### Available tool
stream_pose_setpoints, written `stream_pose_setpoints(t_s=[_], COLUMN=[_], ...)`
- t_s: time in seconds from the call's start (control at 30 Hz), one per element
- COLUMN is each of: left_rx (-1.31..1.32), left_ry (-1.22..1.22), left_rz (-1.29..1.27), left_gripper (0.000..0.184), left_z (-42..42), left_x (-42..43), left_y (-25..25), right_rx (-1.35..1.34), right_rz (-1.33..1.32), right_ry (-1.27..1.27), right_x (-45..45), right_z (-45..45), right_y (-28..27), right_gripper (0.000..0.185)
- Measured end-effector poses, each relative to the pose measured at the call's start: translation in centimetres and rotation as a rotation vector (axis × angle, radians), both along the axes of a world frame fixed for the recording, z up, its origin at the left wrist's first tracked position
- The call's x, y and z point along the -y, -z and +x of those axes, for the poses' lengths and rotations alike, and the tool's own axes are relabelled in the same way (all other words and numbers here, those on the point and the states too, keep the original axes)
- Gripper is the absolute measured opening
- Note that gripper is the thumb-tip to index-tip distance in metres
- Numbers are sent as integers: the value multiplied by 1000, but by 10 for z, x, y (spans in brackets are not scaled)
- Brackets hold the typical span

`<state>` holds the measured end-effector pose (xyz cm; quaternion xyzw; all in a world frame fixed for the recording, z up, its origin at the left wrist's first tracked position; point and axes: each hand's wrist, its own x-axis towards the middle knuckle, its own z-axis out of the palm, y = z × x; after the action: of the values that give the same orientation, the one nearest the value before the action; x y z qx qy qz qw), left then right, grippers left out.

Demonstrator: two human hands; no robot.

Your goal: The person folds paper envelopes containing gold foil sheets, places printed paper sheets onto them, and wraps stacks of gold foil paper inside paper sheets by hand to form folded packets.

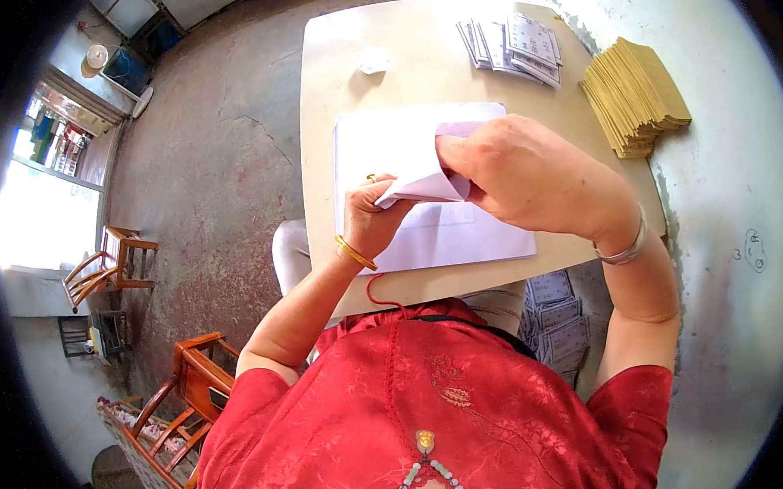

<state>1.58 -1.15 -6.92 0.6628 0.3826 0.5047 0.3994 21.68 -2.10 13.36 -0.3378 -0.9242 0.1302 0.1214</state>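
Observation:
A white folded paper (424,183) is held between my hands, over a stack of white sheets (460,243) on the pale table (328,78). My left hand (374,211), with a ring on one finger, is closed on the paper's lower left edge. The fingers of my right hand (498,166) reach into the curled opening of the paper at its upper right, and its fingertips are partly hidden. The paper stands raised and bent above the sheets.
Printed paper packets (515,49) lie at the table's far edge. A fanned stack of brown envelopes (635,98) rests at the right by the wall. A small clear item (374,61) is at the far left. More printed packets (559,324) sit below the table, and wooden chairs (201,384) stand left.

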Motion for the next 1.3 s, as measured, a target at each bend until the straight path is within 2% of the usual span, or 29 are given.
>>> stream_pose_setpoints(t_s=[0.17, 0.23, 0.27, 0.3, 0.37, 0.4, 0.5, 0.63, 0.73, 0.83, 0.93, 1.03, 1.13, 1.23, 1.3], left_rx=[41, 95, 123, 163, 244, 261, 273, 207, 230, 257, 198, 145, 79, 38, 45], left_ry=[2, 6, 7, 5, 0, 11, 36, 28, 15, 45, 41, 19, 36, 42, 38], left_rz=[-17, -105, -149, -174, -226, -213, -189, -217, -268, -279, -263, -229, -114, -64, -46], left_gripper=[14, 13, 13, 14, 15, 15, 16, 15, 15, 14, 14, 15, 16, 18, 18], left_z=[-1, 0, 1, 3, 6, 7, 9, 8, 9, 7, 7, 6, 3, 4, 5], left_x=[-4, -1, 0, 1, 5, 6, 6, 2, 5, 4, 4, 4, 4, 6, 4], left_y=[11, 3, -2, -6, -12, -12, -11, -8, -10, -3, -1, -6, -5, -5, -3], right_rx=[-35, -144, -164, -184, -153, -162, 8, -25, -94, -85, -94, -228, -122, -174, -164], right_rz=[188, 543, 633, 723, 725, 785, 642, 582, 445, 439, 456, 536, 449, 499, 447], right_ry=[99, 114, 122, 134, 161, 150, 136, 103, 142, 167, 176, 172, 130, 95, 60], right_x=[8, 7, 9, 11, 25, 25, 36, 30, 37, 35, 30, 25, 31, 27, 26], right_z=[-6, -11, -12, -12, -10, -12, -5, 1, -3, -3, -3, -8, -11, -14, -14], right_y=[8, 17, 19, 22, 24, 29, 33, 48, 49, 60, 73, 82, 80, 78, 73], right_gripper=[21, 15, 17, 19, 38, 10, 7, 8, 20, 25, 24, 23, 19, 6, 6])
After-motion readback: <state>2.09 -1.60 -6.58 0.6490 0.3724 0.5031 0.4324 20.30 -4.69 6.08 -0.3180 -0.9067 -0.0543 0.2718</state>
